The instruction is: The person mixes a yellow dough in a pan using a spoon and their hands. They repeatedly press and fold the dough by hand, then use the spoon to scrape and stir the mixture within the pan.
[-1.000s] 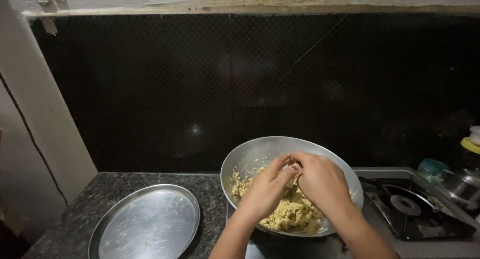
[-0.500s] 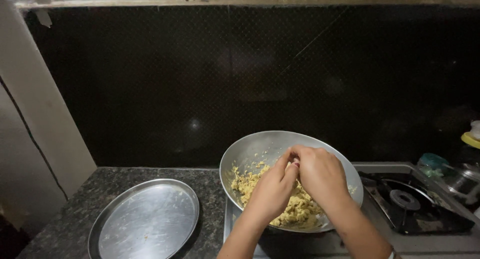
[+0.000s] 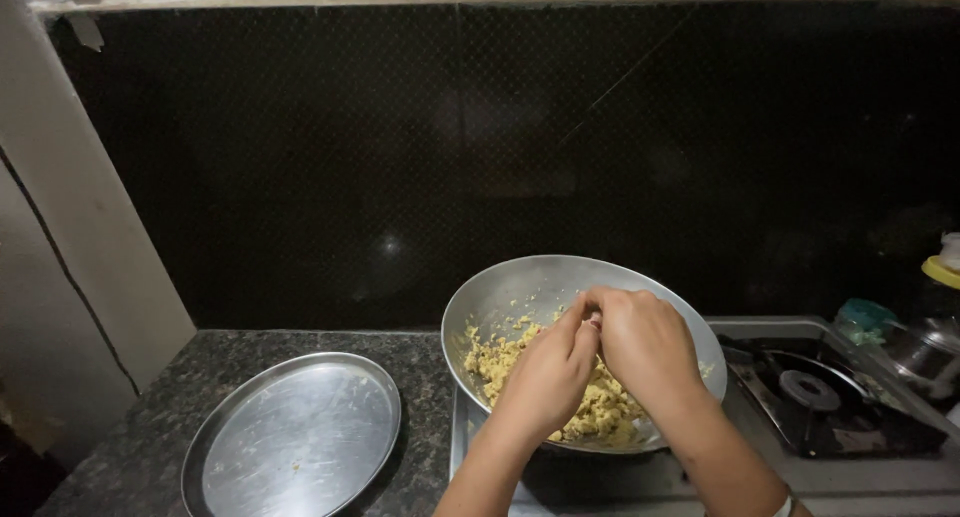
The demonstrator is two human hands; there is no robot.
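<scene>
Head view: both hands meet over a metal bowl (image 3: pixel 520 287) at lower centre, left hand (image 3: pixel 548 375) and right hand (image 3: pixel 645 342) pinching yellow crumbly dough (image 3: pixel 500 357); a steel plate (image 3: pixel 295 437) lies lower left.

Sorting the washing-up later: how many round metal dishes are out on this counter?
2: a flat empty plate at left on the dark counter, and a deep bowl of yellow crumbly dough on the stove, under both hands. More may lie outside the picture.

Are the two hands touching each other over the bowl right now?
Touching. The head view shows the left hand and right hand meeting at the fingertips, with no gap, above the yellow crumbly mixture in the metal bowl.
</scene>
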